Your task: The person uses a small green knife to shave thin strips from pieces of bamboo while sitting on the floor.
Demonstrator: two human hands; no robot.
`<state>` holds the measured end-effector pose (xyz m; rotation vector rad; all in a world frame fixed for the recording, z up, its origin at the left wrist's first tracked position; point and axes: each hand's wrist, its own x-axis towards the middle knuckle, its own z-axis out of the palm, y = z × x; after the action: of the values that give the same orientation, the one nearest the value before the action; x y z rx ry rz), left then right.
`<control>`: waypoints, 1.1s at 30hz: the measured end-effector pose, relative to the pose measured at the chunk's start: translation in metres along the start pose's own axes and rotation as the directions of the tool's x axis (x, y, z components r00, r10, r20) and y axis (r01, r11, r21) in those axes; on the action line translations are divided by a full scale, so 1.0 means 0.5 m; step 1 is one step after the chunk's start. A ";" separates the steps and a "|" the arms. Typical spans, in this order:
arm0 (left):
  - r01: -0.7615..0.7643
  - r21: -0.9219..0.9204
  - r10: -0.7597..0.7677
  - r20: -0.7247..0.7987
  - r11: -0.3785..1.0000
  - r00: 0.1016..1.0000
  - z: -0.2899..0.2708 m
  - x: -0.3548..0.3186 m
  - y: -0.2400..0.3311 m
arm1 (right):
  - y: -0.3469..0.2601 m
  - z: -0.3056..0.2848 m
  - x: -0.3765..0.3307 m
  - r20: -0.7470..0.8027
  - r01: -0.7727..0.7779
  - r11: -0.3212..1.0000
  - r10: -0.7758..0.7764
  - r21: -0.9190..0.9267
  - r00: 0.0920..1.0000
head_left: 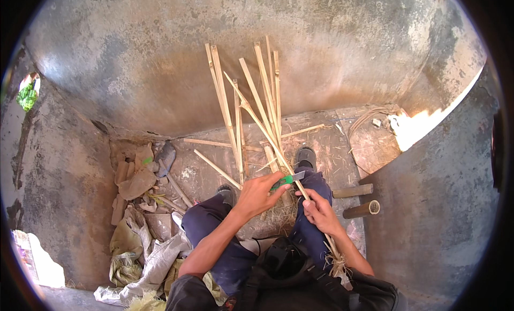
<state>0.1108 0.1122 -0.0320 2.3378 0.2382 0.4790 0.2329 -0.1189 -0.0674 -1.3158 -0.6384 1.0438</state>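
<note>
My left hand (257, 195) is closed around a green-handled utility knife (289, 179). Its blade is out and lies against or just over a long split bamboo strip (263, 128). Over my right thigh, my right hand (320, 211) grips the near end of that strip, fingers wrapped round it. The strip slants up and away to the left, in front of several other bamboo strips (221, 86) that lean on the far wall. Whether the blade is cutting in cannot be told. Shavings (278, 217) lie on the floor between my legs.
Curved concrete walls (160, 54) surround me. Two bamboo pieces (361, 209) stick out beside my right leg. Rubble (136, 182) and crumpled sacks (155, 263) lie at left. A frayed bundle of thin strips (338, 263) is by my right forearm. A wire coil (356, 126) sits far right.
</note>
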 end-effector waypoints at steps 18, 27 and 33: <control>-0.038 0.056 0.042 -0.076 0.998 0.996 -0.010 0.002 0.009 | 0.001 -0.011 -0.009 0.073 -0.003 0.999 0.000 0.041 0.997; -0.026 0.084 0.033 -0.081 0.996 0.996 -0.015 0.009 0.009 | 0.000 -0.010 -0.006 0.062 -0.004 0.999 0.001 0.040 0.998; -0.023 0.107 0.034 -0.095 0.994 0.995 -0.016 0.010 0.011 | 0.000 -0.009 -0.005 0.054 0.005 1.000 -0.007 0.023 0.999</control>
<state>0.1124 0.1150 -0.0214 2.4272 0.2824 0.6078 0.2357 -0.1231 -0.0677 -1.2686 -0.6687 1.0819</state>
